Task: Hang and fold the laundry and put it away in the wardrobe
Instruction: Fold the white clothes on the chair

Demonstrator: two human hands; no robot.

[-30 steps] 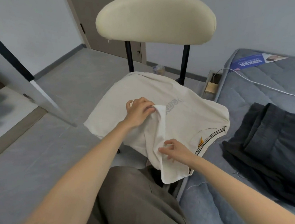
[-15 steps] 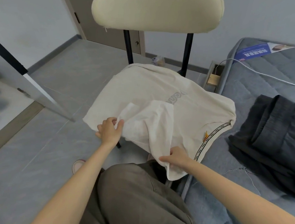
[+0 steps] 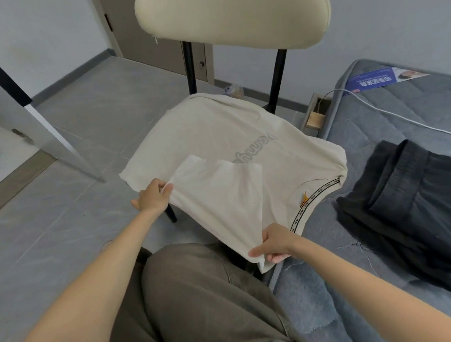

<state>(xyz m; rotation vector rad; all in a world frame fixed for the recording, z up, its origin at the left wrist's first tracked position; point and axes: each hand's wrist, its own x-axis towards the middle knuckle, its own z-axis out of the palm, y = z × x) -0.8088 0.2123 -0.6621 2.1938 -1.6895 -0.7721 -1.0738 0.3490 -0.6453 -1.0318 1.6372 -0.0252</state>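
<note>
Now my left hand (image 3: 152, 196) pinches the folded sleeve edge of the cream cotton T-shirt (image 3: 216, 133) on the cushioned chair (image 3: 233, 13); my right hand (image 3: 274, 244) grips its near hem.

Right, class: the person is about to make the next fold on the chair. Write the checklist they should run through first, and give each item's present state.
1. Left hand pinches a corner of the white fabric: ok.
2. Right hand grips the white fabric's near edge: ok.
3. Cream T-shirt lies spread on the chair: ok.
4. All cloth is supported by the seat: not ok, the near corner hangs over the edge.
5. White fabric is part of the T-shirt, not a separate piece: cannot tell.
6. Dark garment on the bed lies apart from the T-shirt: ok.
</note>
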